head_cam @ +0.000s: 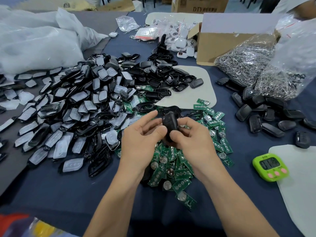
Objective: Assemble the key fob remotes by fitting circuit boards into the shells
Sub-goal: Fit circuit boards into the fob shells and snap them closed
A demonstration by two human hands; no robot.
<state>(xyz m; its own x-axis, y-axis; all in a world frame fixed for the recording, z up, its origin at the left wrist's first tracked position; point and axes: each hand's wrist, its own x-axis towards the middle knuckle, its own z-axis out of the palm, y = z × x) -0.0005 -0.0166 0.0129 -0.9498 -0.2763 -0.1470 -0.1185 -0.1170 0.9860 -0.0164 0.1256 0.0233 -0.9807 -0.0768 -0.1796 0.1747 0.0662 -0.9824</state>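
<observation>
A black key fob shell [169, 126] is held upright above the table centre. My right hand [191, 135] grips it from the right, thumb pressed on its lower front. My left hand [142, 134] touches its left side with the thumb, the index finger stretched out free. Beneath both hands lies a heap of green circuit boards [172, 170] with round coin cells. A large pile of black shell halves with white rubber button pads [77, 106] spreads to the left. Empty black shells [159, 77] lie behind. Whether a board sits inside the held shell is hidden.
Closed black fobs [266, 120] lie at the right. A green timer [270, 166] stands on a white mat near the right edge. Bags of metal key rings [253, 65], a cardboard box [220, 43] and white plastic bags [37, 41] line the back.
</observation>
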